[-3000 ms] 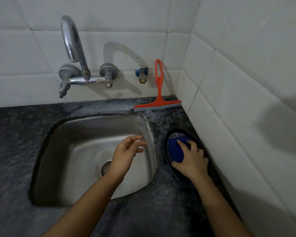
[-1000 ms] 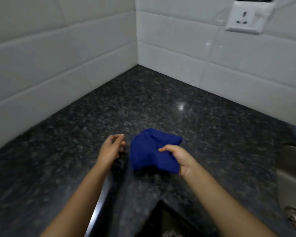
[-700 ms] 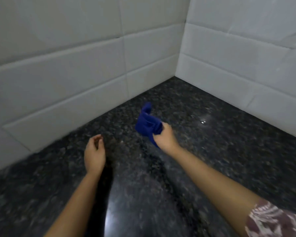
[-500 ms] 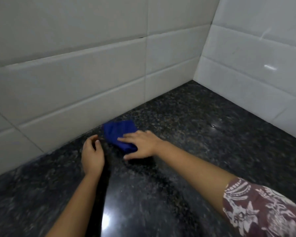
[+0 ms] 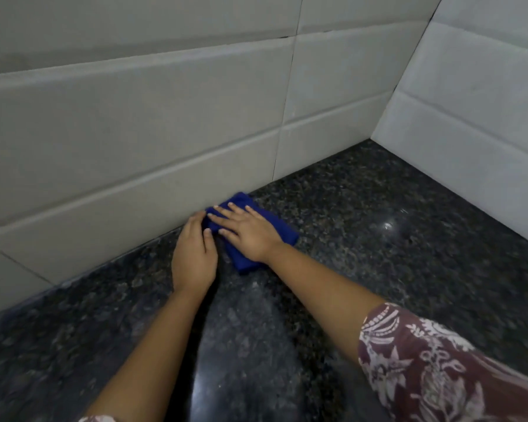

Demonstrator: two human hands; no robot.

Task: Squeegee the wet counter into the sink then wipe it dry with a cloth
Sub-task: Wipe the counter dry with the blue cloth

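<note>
Head view: right hand (image 5: pixel 250 236), fingers straight, presses blue cloth (image 5: pixel 282 229) flat on counter (image 5: pixel 378 239) beneath it, at the tiled wall (image 5: pixel 134 132); left hand (image 5: pixel 192 260) rests relaxed alongside, touching its edge. Cloth likely soft, light, limp: drive under a flat palm.

cloth (image 5: pixel 275 222) flat on the bench (image 5: pixel 378 239), at the bench's far edge, against the foot of the tiled wall (image 5: pixel 134 132). right hand (image 5: pixel 247 229) on top of the cloth, palm down, fingers (image 5: pixel 226 213) straight and pointing toward the wall. left hand (image 5: pixel 194 257) just left of it, palm down on the bench, fingertips (image 5: pixel 199 217) meeting the cloth's left edge at the wall foot. second wall (image 5: pixel 470 132) stands to the right; the walls join in a corner (image 5: pixel 371 140) behind and right of the cloth, well apart from it. sleeve (image 5: pixel 424 360) on the right arm, nearest the viewer, right of both hands.
</note>
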